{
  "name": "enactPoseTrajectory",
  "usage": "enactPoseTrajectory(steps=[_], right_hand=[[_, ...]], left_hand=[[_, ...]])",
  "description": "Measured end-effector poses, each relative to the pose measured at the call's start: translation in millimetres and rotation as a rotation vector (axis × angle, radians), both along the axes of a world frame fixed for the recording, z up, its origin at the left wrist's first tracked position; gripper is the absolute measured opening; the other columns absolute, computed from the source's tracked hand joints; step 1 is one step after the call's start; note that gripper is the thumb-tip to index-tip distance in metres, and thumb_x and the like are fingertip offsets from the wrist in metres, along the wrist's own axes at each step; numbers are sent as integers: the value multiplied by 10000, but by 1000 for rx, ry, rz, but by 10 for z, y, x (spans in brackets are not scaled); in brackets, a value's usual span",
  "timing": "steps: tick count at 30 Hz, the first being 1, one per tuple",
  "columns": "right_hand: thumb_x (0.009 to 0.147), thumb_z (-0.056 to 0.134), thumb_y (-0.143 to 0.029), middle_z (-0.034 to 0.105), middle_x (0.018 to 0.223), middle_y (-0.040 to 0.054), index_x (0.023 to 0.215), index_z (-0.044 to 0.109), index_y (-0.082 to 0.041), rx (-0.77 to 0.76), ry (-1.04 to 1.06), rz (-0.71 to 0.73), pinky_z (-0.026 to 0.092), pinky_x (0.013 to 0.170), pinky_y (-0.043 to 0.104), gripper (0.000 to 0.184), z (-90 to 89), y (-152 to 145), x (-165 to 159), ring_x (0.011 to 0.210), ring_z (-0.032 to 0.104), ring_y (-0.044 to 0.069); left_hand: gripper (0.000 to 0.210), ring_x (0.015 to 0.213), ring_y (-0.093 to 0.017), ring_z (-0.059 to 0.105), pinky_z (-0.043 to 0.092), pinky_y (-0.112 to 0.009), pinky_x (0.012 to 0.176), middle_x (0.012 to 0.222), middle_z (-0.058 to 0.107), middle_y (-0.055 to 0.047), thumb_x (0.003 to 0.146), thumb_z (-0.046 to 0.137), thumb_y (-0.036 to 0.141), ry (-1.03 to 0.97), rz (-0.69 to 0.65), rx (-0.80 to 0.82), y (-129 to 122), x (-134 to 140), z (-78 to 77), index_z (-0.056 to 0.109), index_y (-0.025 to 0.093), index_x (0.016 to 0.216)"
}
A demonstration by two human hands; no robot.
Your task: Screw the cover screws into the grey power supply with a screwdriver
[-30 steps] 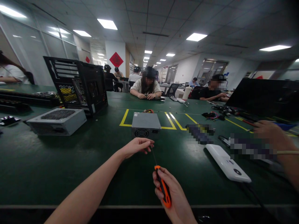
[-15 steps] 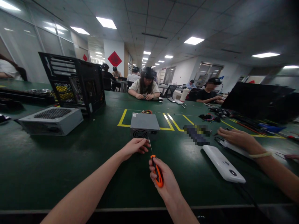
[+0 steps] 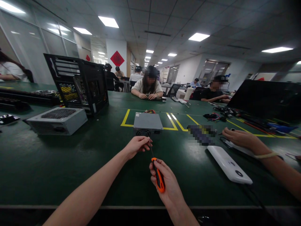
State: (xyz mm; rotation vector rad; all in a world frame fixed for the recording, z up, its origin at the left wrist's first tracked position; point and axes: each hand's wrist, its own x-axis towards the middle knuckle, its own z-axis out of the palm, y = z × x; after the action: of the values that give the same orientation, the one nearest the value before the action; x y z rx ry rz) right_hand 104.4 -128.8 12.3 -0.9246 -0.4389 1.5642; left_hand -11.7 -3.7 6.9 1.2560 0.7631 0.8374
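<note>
Right hand [image 3: 167, 177] grips screwdriver [image 3: 161, 185], tip at left hand [image 3: 135, 147] (hold unclear); metal box [image 3: 148, 121], beyond table [image 3: 117, 188] near edge, seemingly unopened.

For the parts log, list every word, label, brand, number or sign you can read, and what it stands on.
Readable text: none.
White label on the grey power supply: too small to read.
Red diamond sign on the pillar: dark marks, too blurred to read.
Small mark on the white device: too small to read.
Screwdriver in the right hand: no lettering can be made out.
</note>
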Motion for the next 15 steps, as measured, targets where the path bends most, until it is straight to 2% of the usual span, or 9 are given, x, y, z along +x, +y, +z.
enactPoseTrajectory(steps=[4, 7, 12, 15], right_hand=[[593, 705, -250, 581, 620, -8, 741, 534, -160, -17, -6, -6, 306, 410, 125, 243, 15, -33, 10, 504, 464, 50], [607, 694, -236, 576, 615, -5, 733, 534, -154, -4, 11, 2, 281, 391, 121, 220, 14, -28, 24, 495, 455, 47], [634, 672, -201, 564, 609, -2, 741, 537, -145, -17, 66, -32, 292, 380, 112, 182, 2, 53, 52, 493, 458, 43], [630, 665, -175, 564, 601, 0, 741, 545, -142, -31, 73, -66, 312, 377, 111, 167, -4, 143, 85, 487, 466, 44]], left_hand=[[313, 534, -69, 544, 324, -143, 415, 744, 617, -46, 742, 549, 433, 15, -28, 92, -42, 41, 20, 575, 128, 806], [305, 531, -72, 550, 333, -144, 414, 746, 619, -46, 761, 526, 427, 23, -26, 100, -57, 76, 7, 573, 131, 813], [382, 584, -76, 566, 380, -159, 439, 986, 623, -113, 804, 477, 424, 30, -15, 6, -28, 81, -44, 547, 146, 1057], [407, 588, -79, 567, 395, -169, 452, 1027, 612, -139, 822, 457, 413, 18, 2, -62, -11, 63, -53, 519, 130, 1109]])
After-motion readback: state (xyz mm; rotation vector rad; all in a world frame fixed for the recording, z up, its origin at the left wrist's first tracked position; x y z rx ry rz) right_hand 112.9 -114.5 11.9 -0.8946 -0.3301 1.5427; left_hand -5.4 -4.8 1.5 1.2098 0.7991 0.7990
